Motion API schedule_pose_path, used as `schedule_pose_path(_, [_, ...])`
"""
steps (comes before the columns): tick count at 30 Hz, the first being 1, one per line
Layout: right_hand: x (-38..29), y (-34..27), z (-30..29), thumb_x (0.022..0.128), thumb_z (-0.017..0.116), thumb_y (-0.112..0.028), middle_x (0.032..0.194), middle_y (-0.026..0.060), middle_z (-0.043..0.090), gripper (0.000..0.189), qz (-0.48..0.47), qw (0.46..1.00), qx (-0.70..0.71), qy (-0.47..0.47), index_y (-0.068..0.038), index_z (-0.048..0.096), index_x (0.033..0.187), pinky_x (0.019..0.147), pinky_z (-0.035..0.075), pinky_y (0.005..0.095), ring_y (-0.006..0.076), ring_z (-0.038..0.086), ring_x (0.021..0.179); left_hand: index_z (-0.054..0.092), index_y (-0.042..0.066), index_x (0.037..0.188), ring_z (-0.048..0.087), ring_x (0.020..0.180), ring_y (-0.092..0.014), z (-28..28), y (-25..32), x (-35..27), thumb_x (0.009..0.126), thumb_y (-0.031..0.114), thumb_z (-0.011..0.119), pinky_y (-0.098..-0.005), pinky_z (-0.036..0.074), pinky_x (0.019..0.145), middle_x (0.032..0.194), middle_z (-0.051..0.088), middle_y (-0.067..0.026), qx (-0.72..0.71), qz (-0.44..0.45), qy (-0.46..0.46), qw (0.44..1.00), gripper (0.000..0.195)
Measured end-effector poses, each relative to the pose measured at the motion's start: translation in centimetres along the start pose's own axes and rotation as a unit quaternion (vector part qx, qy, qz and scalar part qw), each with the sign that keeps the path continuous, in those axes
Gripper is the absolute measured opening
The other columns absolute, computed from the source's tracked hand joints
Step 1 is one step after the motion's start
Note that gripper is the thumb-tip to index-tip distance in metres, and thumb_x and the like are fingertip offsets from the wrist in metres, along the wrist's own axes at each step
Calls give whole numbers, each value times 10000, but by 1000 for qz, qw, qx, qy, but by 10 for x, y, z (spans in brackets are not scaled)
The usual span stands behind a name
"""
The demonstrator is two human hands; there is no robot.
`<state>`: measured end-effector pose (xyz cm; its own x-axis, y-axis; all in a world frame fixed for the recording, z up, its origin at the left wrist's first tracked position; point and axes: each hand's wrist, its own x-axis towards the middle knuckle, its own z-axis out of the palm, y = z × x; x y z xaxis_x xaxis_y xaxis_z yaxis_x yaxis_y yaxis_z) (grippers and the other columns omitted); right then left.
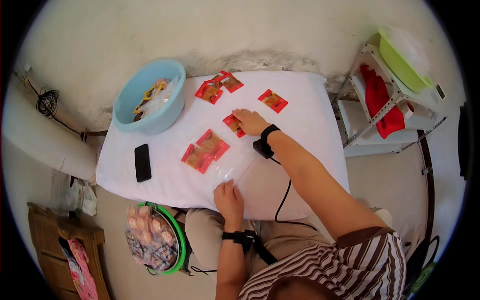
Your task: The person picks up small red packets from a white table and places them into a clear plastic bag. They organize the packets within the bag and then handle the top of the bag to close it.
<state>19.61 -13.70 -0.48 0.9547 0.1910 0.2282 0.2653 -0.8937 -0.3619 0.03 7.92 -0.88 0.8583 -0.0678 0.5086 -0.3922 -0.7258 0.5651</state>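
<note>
On the white tablecloth (300,86) my right hand (251,122) lies over a red-and-tan food packet (233,124), covering its right part; whether the fingers grip it cannot be told. My left hand (229,200) is at the table's near edge, its fingers on the open end of a clear plastic bag (225,172). Inside the bag two or more red packets (213,144) lie flat, overlapping. Further back are a small pile of like packets (210,93) and a single packet (273,101) to its right.
A light blue basin (176,101) with wrapped items stands at the table's back left, a black phone (142,163) nearer. A green-rimmed basket (182,240) of packaged food is below the table's left edge. A metal shelf (390,97) stands at right. A black cable (287,195) hangs from my right wrist.
</note>
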Motion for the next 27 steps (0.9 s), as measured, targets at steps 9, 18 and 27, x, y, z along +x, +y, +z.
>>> schedule_pose_path(9, [-28,-10,-40,730,638,-416,1110,175,558,546,126,982,-54,-129,-34,563,1113,865,452,400,320,517,1066,595,51,981,521,855,-321,-4,-4,-3,765,76,624,-408,420,718,934,548,-130,32,2,16,999,219])
schedule_pose_path(18, [-29,-25,-25,704,689,-340,1240,228,460,727,151,984,-16,-96,-13,409,1290,927,409,433,377,440,1135,605,56,983,524,851,-311,-6,-14,-5,739,60,631,-406,426,723,914,555,-113,36,-13,26,999,246])
schedule_pose_path(27, [-87,52,-31,716,712,-246,868,86,596,467,266,892,360,-65,34,555,1055,634,462,297,180,557,732,611,59,958,523,822,-305,0,-9,0,727,52,639,-401,434,705,886,557,-104,15,13,43,999,233])
